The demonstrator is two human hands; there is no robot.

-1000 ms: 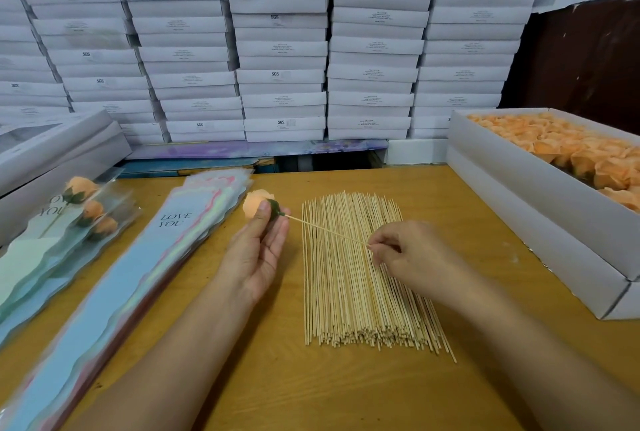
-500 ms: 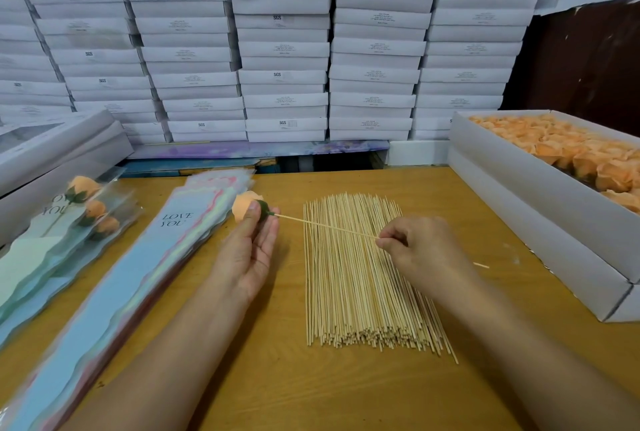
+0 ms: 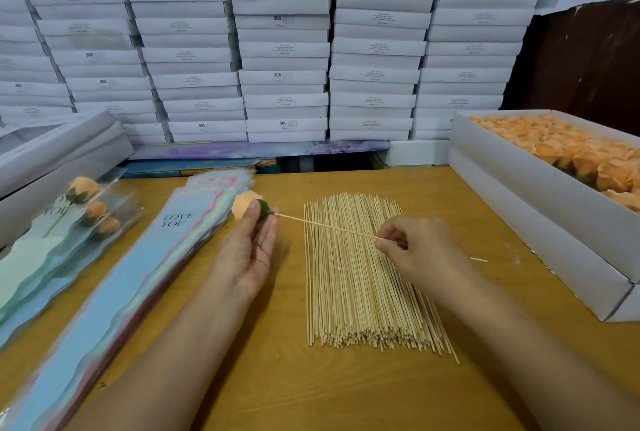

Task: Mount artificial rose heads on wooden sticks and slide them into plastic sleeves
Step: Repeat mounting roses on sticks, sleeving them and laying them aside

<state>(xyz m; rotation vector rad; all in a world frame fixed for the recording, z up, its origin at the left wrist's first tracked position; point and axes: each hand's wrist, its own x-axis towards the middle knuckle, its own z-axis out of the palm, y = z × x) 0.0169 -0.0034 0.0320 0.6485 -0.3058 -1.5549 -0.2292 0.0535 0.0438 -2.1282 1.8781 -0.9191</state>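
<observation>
My left hand (image 3: 247, 250) holds an orange rose head (image 3: 244, 206) with a green base between thumb and fingertips, above the table. A thin wooden stick (image 3: 329, 227) runs from that base to my right hand (image 3: 420, 252), which pinches it; the stick's far end pokes out past the hand on the right. Under the stick lies a flat pile of wooden sticks (image 3: 363, 292). A stack of blue "LOVE YOU" plastic sleeves (image 3: 138, 274) lies left of my left hand. Sleeved roses (image 3: 86, 212) lie at the far left.
A long white box (image 3: 540, 222) full of orange rose heads (image 3: 581, 157) stands along the right table edge. White boxes are stacked in a wall at the back, and more white boxes sit at the left rear. The wooden table (image 3: 311, 389) fills the foreground.
The rose head and my left hand have shifted left, toward the sleeve stack. My right hand has slid along the stick, whose far end now shows to the right of it.
</observation>
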